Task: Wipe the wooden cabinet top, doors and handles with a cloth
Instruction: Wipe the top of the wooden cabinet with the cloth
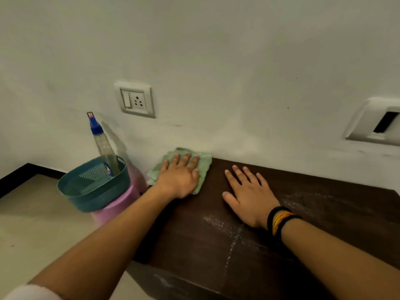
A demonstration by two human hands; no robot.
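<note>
- left hand [180,177] flat, fingers spread, pressing the green cloth [195,163] into the cabinet top's [216,239] back-left corner, touching the wall [216,61]
- right hand [249,197] open, palm down beside it
- dusty top runs long to the right, plenty of room there

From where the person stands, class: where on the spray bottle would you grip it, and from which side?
Grip the clear neck of the spray bottle just under its blue trigger head, coming from above. It stands upright, its lower half sunk inside the teal basket, so only the top is free for the fingers.

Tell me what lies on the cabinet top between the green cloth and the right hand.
Nothing: in the head view, only bare dark wood of the cabinet top separates the green cloth from the right hand.
</note>
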